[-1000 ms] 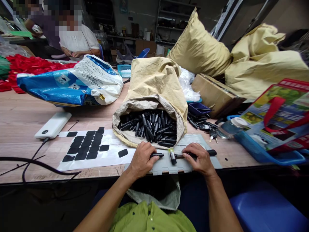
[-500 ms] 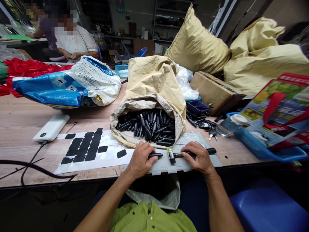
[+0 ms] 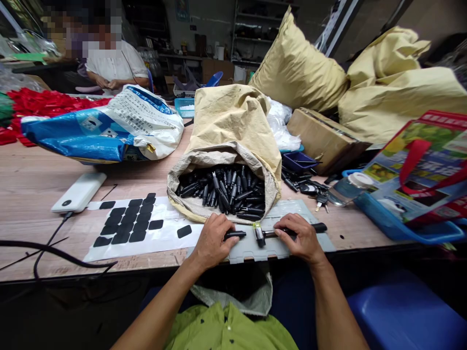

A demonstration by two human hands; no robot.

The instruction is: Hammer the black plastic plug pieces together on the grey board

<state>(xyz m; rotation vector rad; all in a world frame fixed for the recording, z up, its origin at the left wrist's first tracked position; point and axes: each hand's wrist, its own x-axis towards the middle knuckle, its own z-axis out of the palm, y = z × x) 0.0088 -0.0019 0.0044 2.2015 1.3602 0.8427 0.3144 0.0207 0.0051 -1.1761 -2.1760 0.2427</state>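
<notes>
Left hand pinches a small black part flat on the grey mat before the sack, right hand grips a hammer by its handle; part looks light, rigid, best held mid-body.

Open paper sack of black parts stands right behind both hands, blocking desk middle. Near edge, left of left hand: white sheet with black pads, flat, passable above. Beyond it power bank and cable. Blue-white bag bars far left. Right of right hand: bare strip near edge, then blue basket; keys, bottle behind.
</notes>
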